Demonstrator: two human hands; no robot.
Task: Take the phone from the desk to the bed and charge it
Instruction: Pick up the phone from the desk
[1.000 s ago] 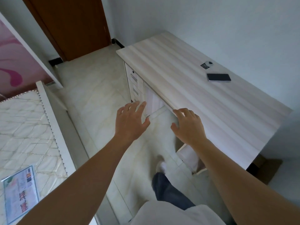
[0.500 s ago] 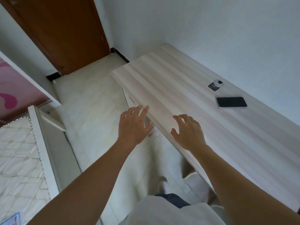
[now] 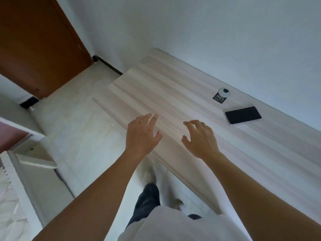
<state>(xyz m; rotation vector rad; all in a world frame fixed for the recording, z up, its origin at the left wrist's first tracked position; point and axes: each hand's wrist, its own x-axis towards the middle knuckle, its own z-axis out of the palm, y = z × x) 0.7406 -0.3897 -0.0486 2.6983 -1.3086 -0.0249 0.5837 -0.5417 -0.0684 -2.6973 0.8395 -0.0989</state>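
Both hands, left (image 3: pixel 141 134) and right (image 3: pixel 201 139), open and empty, apparently above the bench (image 3: pixel 182 94) front edge; phone (image 3: pixel 243 115) near its back edge.

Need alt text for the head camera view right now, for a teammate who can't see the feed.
Both hands, left hand and right hand, reach out open and empty over a pale wooden desk. A dark phone lies flat near the wall, beyond the right hand, beside a small round white object. A brown door stands at left.
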